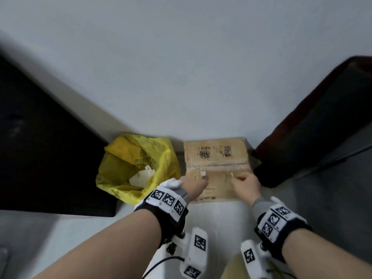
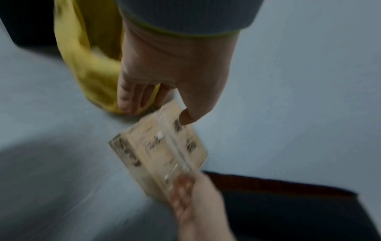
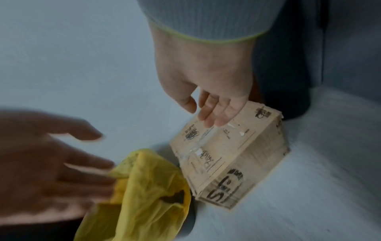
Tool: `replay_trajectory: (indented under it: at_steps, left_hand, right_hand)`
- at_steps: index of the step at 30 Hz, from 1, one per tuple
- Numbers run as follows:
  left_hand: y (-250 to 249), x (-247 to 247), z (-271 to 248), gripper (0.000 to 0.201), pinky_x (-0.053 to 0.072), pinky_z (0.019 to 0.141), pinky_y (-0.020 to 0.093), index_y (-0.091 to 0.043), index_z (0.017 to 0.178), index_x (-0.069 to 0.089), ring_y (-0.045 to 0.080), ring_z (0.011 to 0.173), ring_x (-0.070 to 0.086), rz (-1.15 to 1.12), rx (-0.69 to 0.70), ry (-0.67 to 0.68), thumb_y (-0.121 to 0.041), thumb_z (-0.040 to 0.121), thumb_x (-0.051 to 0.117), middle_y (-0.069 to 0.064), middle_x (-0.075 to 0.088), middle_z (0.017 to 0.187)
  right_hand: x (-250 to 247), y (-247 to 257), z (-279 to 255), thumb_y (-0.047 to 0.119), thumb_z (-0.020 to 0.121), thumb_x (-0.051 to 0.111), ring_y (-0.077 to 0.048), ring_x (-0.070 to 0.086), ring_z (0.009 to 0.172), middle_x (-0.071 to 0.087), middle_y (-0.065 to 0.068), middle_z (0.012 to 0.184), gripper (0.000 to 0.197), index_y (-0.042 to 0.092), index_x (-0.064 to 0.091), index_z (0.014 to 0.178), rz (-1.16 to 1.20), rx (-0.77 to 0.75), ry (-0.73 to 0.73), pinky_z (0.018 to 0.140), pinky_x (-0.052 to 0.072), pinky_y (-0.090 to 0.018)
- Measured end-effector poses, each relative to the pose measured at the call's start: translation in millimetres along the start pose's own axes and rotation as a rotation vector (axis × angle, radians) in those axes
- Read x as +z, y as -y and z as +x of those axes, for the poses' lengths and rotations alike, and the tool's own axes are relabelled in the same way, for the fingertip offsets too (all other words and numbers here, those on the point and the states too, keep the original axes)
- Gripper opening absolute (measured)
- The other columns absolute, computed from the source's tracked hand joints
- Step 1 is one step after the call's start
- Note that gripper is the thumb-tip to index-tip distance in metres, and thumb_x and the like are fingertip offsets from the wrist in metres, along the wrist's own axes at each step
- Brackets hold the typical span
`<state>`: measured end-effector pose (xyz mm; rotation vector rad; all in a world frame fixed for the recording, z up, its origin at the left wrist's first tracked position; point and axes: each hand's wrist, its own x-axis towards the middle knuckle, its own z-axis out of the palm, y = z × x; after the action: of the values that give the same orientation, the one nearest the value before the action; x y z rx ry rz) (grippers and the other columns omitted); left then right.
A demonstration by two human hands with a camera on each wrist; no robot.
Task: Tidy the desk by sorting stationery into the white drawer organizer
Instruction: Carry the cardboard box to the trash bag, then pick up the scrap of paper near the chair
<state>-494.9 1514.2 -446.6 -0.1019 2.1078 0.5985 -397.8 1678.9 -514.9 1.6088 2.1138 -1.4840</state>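
A taped cardboard box (image 1: 217, 156) with black printing stands on the pale floor against the wall. Both my hands hover at its near edge. My left hand (image 1: 193, 186) is above the box's left corner, fingers relaxed and spread, holding nothing; the left wrist view shows its thumb just over the box (image 2: 163, 151). My right hand (image 1: 245, 184) hangs over the right part of the box (image 3: 226, 154), its straight fingers (image 3: 212, 114) reaching the clear tape strip without gripping it. No white drawer organizer or stationery is in view. The wrist views are blurred.
A bin lined with a yellow plastic bag (image 1: 120, 168), with crumpled white paper inside, stands directly left of the box. Dark furniture (image 1: 40, 148) flanks the left side. A dark panel with a reddish edge (image 1: 322, 127) leans at the right. A white wall (image 1: 181, 67) rises behind.
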Motion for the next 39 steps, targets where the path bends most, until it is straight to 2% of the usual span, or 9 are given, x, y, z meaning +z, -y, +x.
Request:
replay_trajectory:
  at_steps: [5, 8, 13, 15, 20, 24, 29, 35, 39]
  left_hand:
    - [-25, -142, -104, 0.038, 0.051, 0.08, 0.031, -0.001, 0.109, 0.062, 0.032, 0.093, 0.064, 0.06, 0.043, -0.012, -0.034, 0.093, 0.053, 0.017, 0.064, 0.098]
    - [-40, -226, -151, 0.042, 0.048, 0.085, 0.034, 0.001, 0.12, 0.064, 0.032, 0.102, 0.063, 0.115, 0.107, -0.078, -0.03, 0.094, 0.054, 0.02, 0.065, 0.122]
    - [-80, -323, -253, 0.034, 0.056, 0.087, 0.036, -0.002, 0.083, 0.063, 0.028, 0.081, 0.067, 0.164, 0.137, -0.087, -0.035, 0.084, 0.054, 0.014, 0.071, 0.093]
    - [-103, -359, -294, 0.034, 0.056, 0.079, 0.032, 0.0, 0.085, 0.058, 0.027, 0.071, 0.064, 0.15, 0.166, -0.095, -0.034, 0.086, 0.055, 0.013, 0.067, 0.085]
    - [-144, -450, -365, 0.039, 0.053, 0.096, 0.044, -0.002, 0.097, 0.06, 0.03, 0.099, 0.068, 0.053, 0.292, -0.191, -0.039, 0.088, 0.058, 0.013, 0.068, 0.105]
    - [-164, -490, -404, 0.037, 0.056, 0.087, 0.039, -0.004, 0.101, 0.059, 0.028, 0.085, 0.07, -0.03, 0.322, -0.272, -0.037, 0.084, 0.059, 0.012, 0.066, 0.101]
    - [-191, -528, -453, 0.036, 0.054, 0.074, 0.034, -0.005, 0.11, 0.055, 0.026, 0.079, 0.064, -0.033, 0.384, -0.287, -0.032, 0.088, 0.061, 0.012, 0.061, 0.101]
    - [-215, -551, -470, 0.04, 0.056, 0.085, 0.038, -0.004, 0.114, 0.056, 0.027, 0.086, 0.068, -0.038, 0.427, -0.294, -0.034, 0.089, 0.06, 0.013, 0.066, 0.104]
    - [-219, -543, -461, 0.042, 0.057, 0.089, 0.043, -0.005, 0.115, 0.057, 0.028, 0.092, 0.072, 0.02, 0.401, -0.232, -0.037, 0.089, 0.06, 0.011, 0.067, 0.101]
  right_hand:
    - [-10, 84, -100, 0.017, 0.087, 0.062, -0.028, 0.063, 0.088, 0.067, -0.008, 0.092, 0.008, 0.014, 0.066, 0.093, -0.16, 0.036, 0.066, 0.086, 0.055, -0.04]
    - [-28, 184, -153, 0.019, 0.086, 0.06, -0.028, 0.065, 0.084, 0.067, -0.008, 0.086, 0.009, 0.012, 0.065, 0.09, -0.259, -0.066, 0.136, 0.075, 0.054, -0.034]
    - [-89, 338, -234, 0.022, 0.08, 0.058, -0.034, 0.07, 0.079, 0.071, -0.021, 0.079, 0.028, -0.002, 0.071, 0.086, -0.306, -0.209, 0.131, 0.078, 0.057, -0.044]
    - [-116, 393, -260, 0.022, 0.077, 0.057, -0.031, 0.066, 0.072, 0.068, -0.02, 0.077, 0.021, 0.004, 0.068, 0.078, -0.287, -0.239, 0.127, 0.068, 0.057, -0.041]
    - [-157, 511, -322, 0.017, 0.083, 0.059, -0.039, 0.072, 0.086, 0.07, -0.02, 0.082, 0.011, 0.009, 0.059, 0.074, -0.228, -0.358, 0.073, 0.078, 0.059, -0.045]
    - [-171, 563, -365, 0.013, 0.088, 0.057, -0.025, 0.06, 0.076, 0.06, -0.014, 0.084, 0.005, 0.012, 0.053, 0.087, -0.201, -0.377, 0.086, 0.069, 0.049, -0.031]
    - [-201, 620, -406, 0.011, 0.09, 0.054, -0.022, 0.059, 0.076, 0.06, -0.012, 0.086, 0.007, 0.014, 0.052, 0.096, -0.177, -0.472, 0.101, 0.064, 0.048, -0.028]
    - [-216, 656, -423, 0.013, 0.091, 0.054, -0.024, 0.067, 0.079, 0.066, -0.011, 0.088, 0.006, 0.009, 0.057, 0.088, -0.186, -0.546, 0.06, 0.08, 0.055, -0.035]
    - [-217, 653, -419, 0.013, 0.09, 0.055, -0.022, 0.068, 0.077, 0.069, -0.011, 0.088, 0.005, 0.01, 0.058, 0.087, -0.239, -0.558, 0.067, 0.078, 0.055, -0.035]
